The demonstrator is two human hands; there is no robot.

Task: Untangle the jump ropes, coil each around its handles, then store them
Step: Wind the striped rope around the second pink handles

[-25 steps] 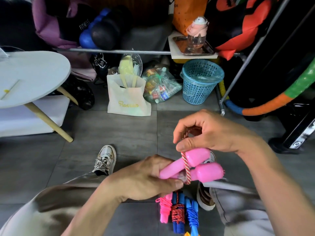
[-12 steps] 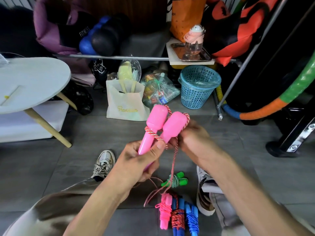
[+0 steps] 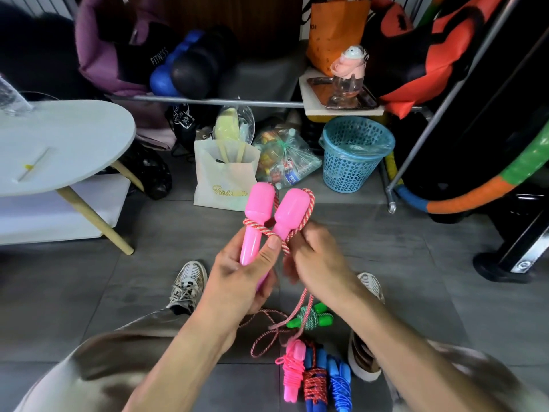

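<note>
My left hand grips two pink handles upright, side by side, thumb pressed on them. A red-and-white twisted rope loops round both handles. My right hand pinches that rope just right of the handles; its tail hangs down to the floor. On the floor between my feet lie coiled ropes: a green-handled one, a pink one, a blue-handled one with red cord and a blue one.
A white paper bag and a blue mesh basket stand on the grey tile floor ahead. A round white table is at the left. A metal rack with bags and a black stand fill the back and right.
The handles rose from low and sideways to upright in front of me. One rope turn now sits around them, and my right hand moved from above the handles to their right side.
</note>
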